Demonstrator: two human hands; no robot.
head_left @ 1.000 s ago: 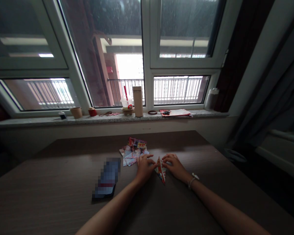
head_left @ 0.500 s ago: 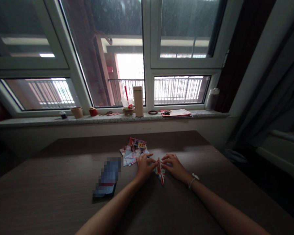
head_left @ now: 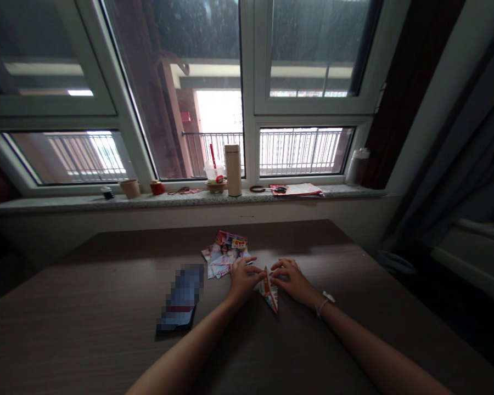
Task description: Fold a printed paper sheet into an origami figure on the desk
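Note:
A small folded piece of printed paper, red, white and blue, lies on the brown table between my hands, its narrow tip pointing toward me. My left hand pinches its upper left edge between thumb and fingers. On the other side, my right hand grips the upper right edge with thumb and forefinger. My fingertips partly cover the top of the paper. Just beyond my left hand, a loose pile of colourful printed paper sheets rests on the table.
A phone with a blurred screen lies left of my left forearm. Along the windowsill stand a beige thermos, a drink cup with a red straw, a paper cup, scissors and a clear bottle.
The folded paper's lower tip has swung slightly to the right. Both hands stay at the paper's upper edges, with only tiny finger movements.

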